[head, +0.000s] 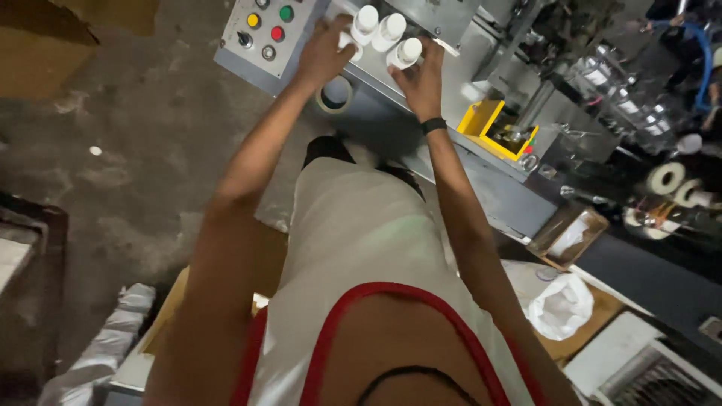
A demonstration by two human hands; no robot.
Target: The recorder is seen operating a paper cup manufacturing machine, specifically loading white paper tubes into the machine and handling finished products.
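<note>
Head view, looking down the person's own body toward a machine; places are given relative to the control panel (265, 31). Nearest the camera is the white garment with red trim (361, 248), with both bare arms reaching away from it. Below and right of the panel, near the person's right side, a white bag (560, 307) lies on a brown board, and a shallow tray (569, 237) sits just beyond it. Below and left of the panel lies the grey floor (143, 143). Closer to the panel, to its lower right, a roll of tape (335, 94) rests on the bench (489, 192), and further right a yellow bin (496, 129) holds small parts. The panel itself is a grey box bearing yellow, green and red buttons. Just right of the panel, the left hand (325, 53) and the right hand (421, 79), which wears a dark wristband, close in from either side on a cluster of white bottles (387, 34); each grip is clamped against the outer bottles, the fingers curled round them. The bottles are held together just right of the panel, at the machine's near edge. Far right of the panel, white rolls (673, 188) show dimly in shadow.
</note>
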